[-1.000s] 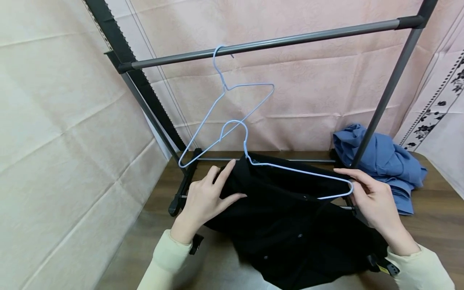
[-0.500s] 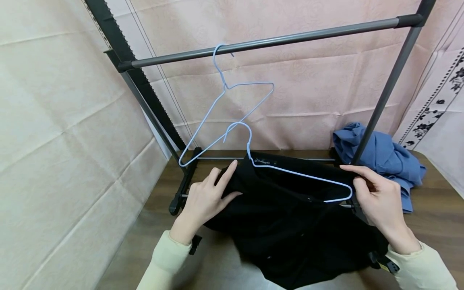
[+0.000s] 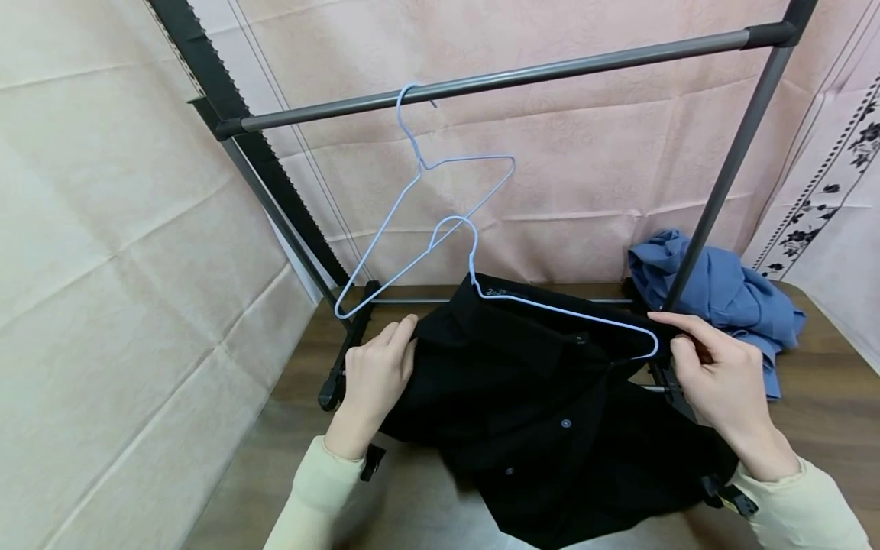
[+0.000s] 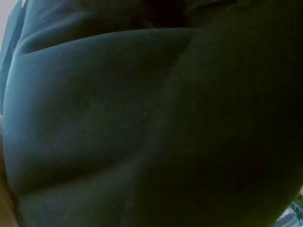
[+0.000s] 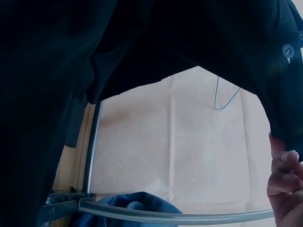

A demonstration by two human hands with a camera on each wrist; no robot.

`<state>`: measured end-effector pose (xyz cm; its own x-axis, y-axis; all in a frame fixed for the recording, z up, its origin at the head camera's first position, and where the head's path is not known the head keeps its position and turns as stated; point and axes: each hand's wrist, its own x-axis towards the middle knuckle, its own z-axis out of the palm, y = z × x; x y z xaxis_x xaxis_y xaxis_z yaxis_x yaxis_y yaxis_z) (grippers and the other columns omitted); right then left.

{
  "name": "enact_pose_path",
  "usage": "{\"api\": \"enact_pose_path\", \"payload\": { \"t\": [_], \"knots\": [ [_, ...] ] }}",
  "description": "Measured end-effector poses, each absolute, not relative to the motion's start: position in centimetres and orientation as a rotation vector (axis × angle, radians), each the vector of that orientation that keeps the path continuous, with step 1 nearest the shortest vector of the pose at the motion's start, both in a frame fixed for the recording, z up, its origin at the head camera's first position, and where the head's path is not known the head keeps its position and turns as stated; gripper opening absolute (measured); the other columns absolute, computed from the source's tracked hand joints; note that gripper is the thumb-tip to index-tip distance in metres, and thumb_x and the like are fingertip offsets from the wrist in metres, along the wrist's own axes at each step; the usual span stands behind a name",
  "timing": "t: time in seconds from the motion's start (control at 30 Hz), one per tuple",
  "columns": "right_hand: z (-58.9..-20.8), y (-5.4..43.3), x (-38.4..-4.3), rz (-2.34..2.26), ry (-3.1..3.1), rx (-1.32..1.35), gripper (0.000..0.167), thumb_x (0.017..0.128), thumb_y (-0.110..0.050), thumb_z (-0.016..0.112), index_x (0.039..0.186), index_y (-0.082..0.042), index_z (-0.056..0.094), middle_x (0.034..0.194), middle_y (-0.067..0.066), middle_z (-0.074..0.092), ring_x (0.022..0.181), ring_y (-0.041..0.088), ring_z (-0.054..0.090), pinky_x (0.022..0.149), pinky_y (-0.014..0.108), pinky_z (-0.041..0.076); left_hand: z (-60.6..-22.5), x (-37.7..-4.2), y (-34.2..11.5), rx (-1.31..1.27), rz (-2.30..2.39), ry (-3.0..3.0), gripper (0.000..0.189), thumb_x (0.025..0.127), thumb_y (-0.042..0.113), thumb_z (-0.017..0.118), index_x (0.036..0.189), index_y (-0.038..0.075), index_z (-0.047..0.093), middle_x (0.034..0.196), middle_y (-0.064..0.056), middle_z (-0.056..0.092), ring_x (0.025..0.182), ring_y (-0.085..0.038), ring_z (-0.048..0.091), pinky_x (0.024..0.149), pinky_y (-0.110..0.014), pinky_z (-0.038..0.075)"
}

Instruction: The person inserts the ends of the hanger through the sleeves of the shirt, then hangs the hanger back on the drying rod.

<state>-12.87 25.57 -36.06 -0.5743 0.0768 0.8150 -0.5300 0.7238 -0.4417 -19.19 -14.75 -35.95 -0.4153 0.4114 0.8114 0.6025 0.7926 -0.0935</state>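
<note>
A black button-up shirt (image 3: 509, 382) hangs between my hands, its collar side up and front buttons showing. A light blue wire hanger (image 3: 564, 312) sits partly inside the shirt, its hook standing out above the collar and its right end showing in the neck opening. My left hand (image 3: 374, 374) grips the shirt's left shoulder, fingers curled over the cloth. On the other side my right hand (image 3: 718, 378) pinches the cloth just beyond the hanger's right end. Dark cloth (image 4: 94, 104) fills the left wrist view. The hanger's left arm is hidden under the shirt.
A grey metal rack rail (image 3: 550, 72) crosses above, with another blue wire hanger (image 3: 419, 164) hooked on it. Crumpled blue cloth (image 3: 722, 290) lies by the rack's right post (image 3: 729, 172) on the wooden table (image 3: 261, 458). Pale cloth covers the walls.
My left hand has closed its thumb and fingers on the shirt's shoulder and drawn back left. The shirt's collar has risen a little, and the hanger's right end has shifted slightly up and left.
</note>
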Motion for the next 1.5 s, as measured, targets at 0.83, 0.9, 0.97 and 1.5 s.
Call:
{"api": "enact_pose_path", "payload": {
  "t": [0.83, 0.9, 0.97, 1.5],
  "knots": [
    [-32.6, 25.0, -11.9, 0.891, -1.696, 0.375, 0.036, 0.085, 0.002, 0.041, 0.085, 0.005, 0.077, 0.052, -0.002, 0.044, 0.044, -0.001, 0.017, 0.05, 0.014, 0.01, -35.2, -18.1, -13.8, -0.852, 0.053, -1.923, 0.023, 0.102, 0.006, 0.049, 0.114, 0.007, 0.069, 0.066, -0.002, 0.047, 0.043, -0.01, 0.026, 0.037, -0.02, 0.017],
    [-32.1, 23.8, -11.4, 0.909, -1.591, 0.506, 0.033, 0.084, 0.002, 0.044, 0.08, 0.005, 0.077, 0.052, -0.001, 0.045, 0.045, 0.0, 0.02, 0.052, 0.012, 0.011, -35.5, -18.3, -13.7, -0.833, -0.024, -1.942, 0.025, 0.105, 0.01, 0.046, 0.115, 0.007, 0.07, 0.065, -0.002, 0.047, 0.043, -0.009, 0.025, 0.038, -0.021, 0.016],
    [-31.6, 22.3, -11.0, 0.938, -1.506, 0.696, 0.028, 0.087, 0.001, 0.048, 0.08, 0.005, 0.075, 0.055, 0.001, 0.046, 0.047, 0.001, 0.024, 0.054, 0.012, 0.014, -35.5, -18.5, -13.5, -0.819, -0.109, -1.955, 0.027, 0.106, 0.01, 0.045, 0.116, 0.007, 0.07, 0.065, -0.001, 0.046, 0.043, -0.008, 0.024, 0.038, -0.021, 0.015],
    [-32.8, 22.1, -11.4, 0.952, -1.777, 1.001, 0.042, 0.103, -0.031, 0.06, 0.109, 0.01, 0.07, 0.083, 0.005, 0.065, 0.08, 0.004, 0.054, 0.075, 0.014, 0.04, -34.9, -18.2, -13.2, -0.907, -0.461, -1.884, 0.031, 0.089, -0.005, 0.052, 0.111, 0.003, 0.072, 0.06, 0.002, 0.043, 0.042, -0.006, 0.017, 0.04, -0.018, 0.012]
  ]
}}
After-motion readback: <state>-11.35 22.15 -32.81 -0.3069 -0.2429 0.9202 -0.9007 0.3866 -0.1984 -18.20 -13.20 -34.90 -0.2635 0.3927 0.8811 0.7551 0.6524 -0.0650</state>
